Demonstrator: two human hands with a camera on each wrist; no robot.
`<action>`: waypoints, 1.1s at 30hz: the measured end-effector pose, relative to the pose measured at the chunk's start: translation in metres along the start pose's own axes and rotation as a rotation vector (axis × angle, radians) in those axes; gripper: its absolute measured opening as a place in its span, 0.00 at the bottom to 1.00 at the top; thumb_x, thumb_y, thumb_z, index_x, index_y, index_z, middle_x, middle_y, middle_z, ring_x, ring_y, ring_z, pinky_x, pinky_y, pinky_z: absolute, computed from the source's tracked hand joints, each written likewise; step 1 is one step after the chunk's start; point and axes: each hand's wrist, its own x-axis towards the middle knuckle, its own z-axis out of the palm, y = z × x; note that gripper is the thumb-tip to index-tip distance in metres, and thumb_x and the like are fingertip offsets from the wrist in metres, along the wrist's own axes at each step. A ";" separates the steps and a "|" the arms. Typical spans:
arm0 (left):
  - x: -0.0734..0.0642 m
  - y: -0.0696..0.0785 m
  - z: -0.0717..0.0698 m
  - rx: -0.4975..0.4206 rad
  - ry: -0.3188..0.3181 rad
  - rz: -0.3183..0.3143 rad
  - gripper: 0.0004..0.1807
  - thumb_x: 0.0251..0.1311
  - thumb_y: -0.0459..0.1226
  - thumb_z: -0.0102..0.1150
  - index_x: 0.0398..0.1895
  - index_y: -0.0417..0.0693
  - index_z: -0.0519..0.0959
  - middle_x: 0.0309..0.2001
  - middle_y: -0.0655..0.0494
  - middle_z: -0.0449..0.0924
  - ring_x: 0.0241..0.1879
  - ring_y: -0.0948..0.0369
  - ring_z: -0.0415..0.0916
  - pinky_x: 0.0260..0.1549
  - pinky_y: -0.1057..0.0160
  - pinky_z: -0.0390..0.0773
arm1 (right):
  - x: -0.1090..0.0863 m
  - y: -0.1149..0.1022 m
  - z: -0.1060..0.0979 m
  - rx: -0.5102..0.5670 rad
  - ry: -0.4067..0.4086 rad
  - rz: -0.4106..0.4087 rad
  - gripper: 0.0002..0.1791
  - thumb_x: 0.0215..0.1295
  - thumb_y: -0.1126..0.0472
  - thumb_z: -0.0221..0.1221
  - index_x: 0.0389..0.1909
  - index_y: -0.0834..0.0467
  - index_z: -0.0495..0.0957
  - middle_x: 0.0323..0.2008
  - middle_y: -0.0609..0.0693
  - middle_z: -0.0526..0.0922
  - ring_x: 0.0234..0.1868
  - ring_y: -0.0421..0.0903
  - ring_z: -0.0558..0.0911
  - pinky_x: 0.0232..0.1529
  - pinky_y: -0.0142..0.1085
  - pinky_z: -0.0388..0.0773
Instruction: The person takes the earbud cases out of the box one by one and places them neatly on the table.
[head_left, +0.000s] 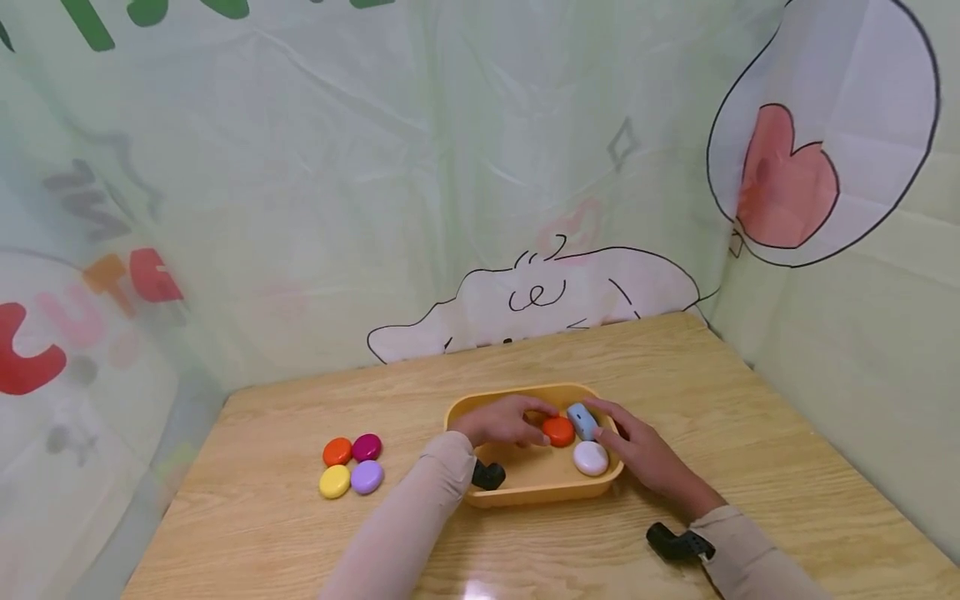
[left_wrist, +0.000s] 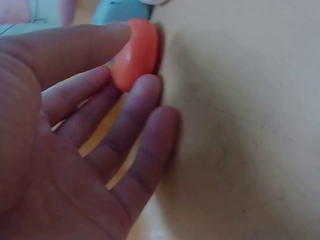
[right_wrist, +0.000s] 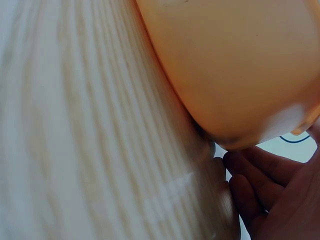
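My left hand [head_left: 506, 421] reaches into a yellow-orange tray [head_left: 536, 497] and pinches a glossy orange-red disc [head_left: 558, 432]. In the left wrist view, the thumb lies on one side of this disc [left_wrist: 137, 55] and fingertips on the other. My right hand [head_left: 641, 446] grips the tray's right end; its thumb reaches inside, close to a light-blue block [head_left: 582, 421]. Several fingers of this hand [right_wrist: 270, 185] lie outside the tray wall [right_wrist: 240, 65] in the right wrist view. A white disc [head_left: 591, 458] rests in the tray's near right corner.
Left of the tray, an orange disc [head_left: 337, 451], a magenta disc [head_left: 367, 447], a yellow disc [head_left: 334, 482] and a lilac disc [head_left: 367, 477] sit grouped on the wooden table [head_left: 247, 500]. A printed curtain [head_left: 315, 200] hangs behind the table.
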 end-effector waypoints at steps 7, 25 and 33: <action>0.001 -0.007 0.000 0.060 -0.035 0.027 0.25 0.59 0.39 0.70 0.62 0.54 0.80 0.51 0.66 0.79 0.39 0.63 0.75 0.39 0.64 0.78 | 0.000 -0.002 0.003 0.011 -0.015 0.020 0.30 0.77 0.47 0.51 0.75 0.49 0.61 0.75 0.60 0.59 0.74 0.66 0.57 0.66 0.67 0.54; 0.006 0.001 -0.007 0.137 -0.078 0.041 0.20 0.59 0.40 0.71 0.54 0.50 0.82 0.43 0.64 0.79 0.42 0.64 0.74 0.43 0.68 0.75 | 0.004 -0.003 -0.002 -0.019 -0.004 -0.001 0.29 0.78 0.48 0.51 0.75 0.51 0.61 0.75 0.61 0.59 0.74 0.66 0.57 0.67 0.66 0.54; 0.000 0.001 -0.010 -0.007 -0.079 0.015 0.18 0.59 0.38 0.70 0.52 0.47 0.78 0.41 0.57 0.79 0.38 0.62 0.77 0.38 0.66 0.78 | 0.002 -0.001 0.001 -0.024 0.004 0.023 0.29 0.78 0.47 0.51 0.75 0.50 0.61 0.75 0.61 0.59 0.73 0.66 0.58 0.67 0.65 0.54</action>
